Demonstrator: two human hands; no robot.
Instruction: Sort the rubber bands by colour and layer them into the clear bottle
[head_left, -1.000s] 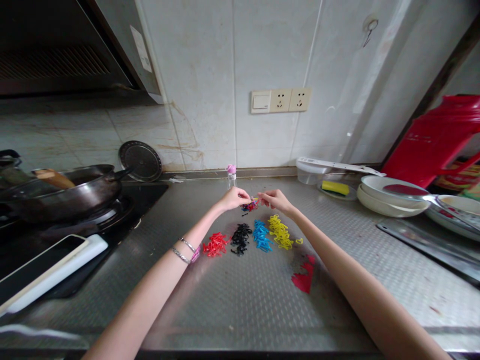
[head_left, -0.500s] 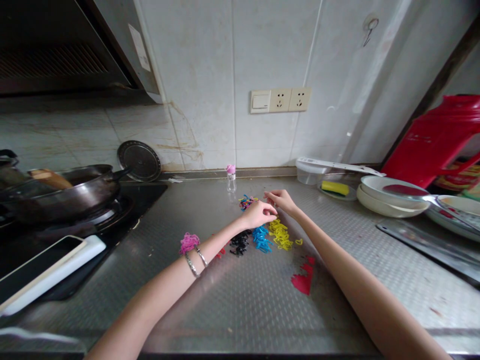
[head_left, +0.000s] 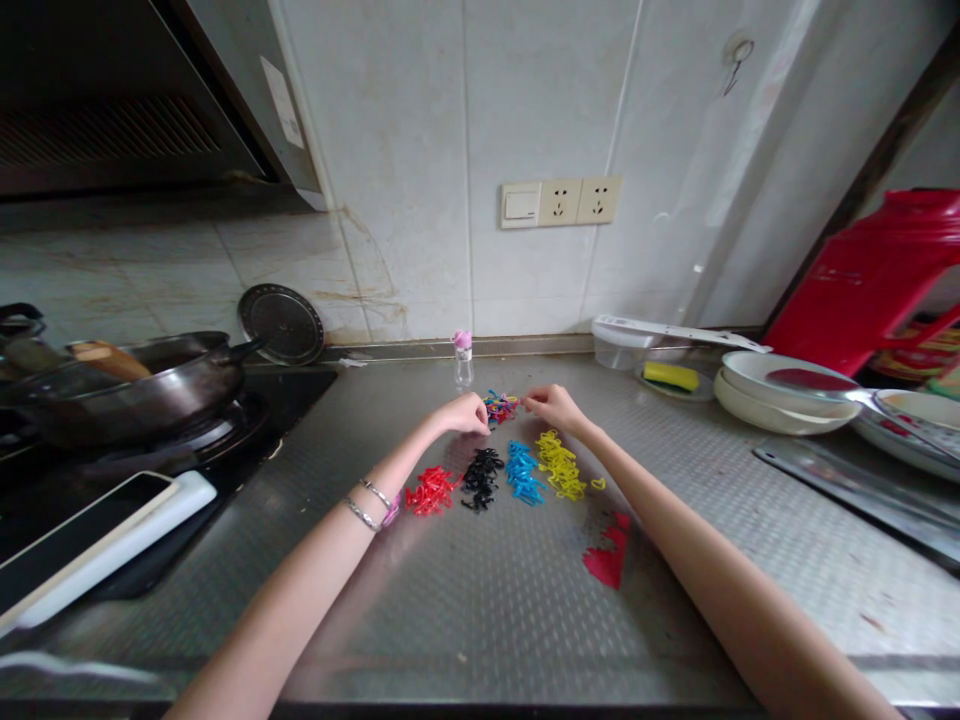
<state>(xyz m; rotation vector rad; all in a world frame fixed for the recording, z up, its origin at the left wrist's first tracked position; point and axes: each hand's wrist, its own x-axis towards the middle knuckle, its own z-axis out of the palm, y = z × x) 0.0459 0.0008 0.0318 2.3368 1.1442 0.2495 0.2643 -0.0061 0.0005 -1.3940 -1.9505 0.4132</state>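
Note:
A small heap of mixed-colour rubber bands (head_left: 500, 406) lies on the steel counter between my hands. My left hand (head_left: 463, 412) is at its left edge, fingers closed and curled down; what they hold is hidden. At the heap's right edge my right hand (head_left: 553, 405) has fingers pinched together, on something too small to make out. Nearer me, sorted by colour, are piles of red rubber bands (head_left: 433, 491), black rubber bands (head_left: 481, 480), blue rubber bands (head_left: 524, 473) and yellow rubber bands (head_left: 561, 466). Pink rubber bands (head_left: 393, 511) are mostly hidden behind my braceleted left wrist.
A small clear bottle with a pink cap (head_left: 463, 360) stands behind the mixed heap. Red scraps (head_left: 606, 558) lie near my right forearm. Left are a pan (head_left: 150, 385) on the stove and a phone (head_left: 97, 540); right are stacked bowls (head_left: 780, 400), a sponge (head_left: 670, 377) and a knife (head_left: 862, 495).
My left hand has moved left from above the blue and yellow piles to the mixed heap, uncovering the red pile and covering most of the pink. My right hand has shifted slightly.

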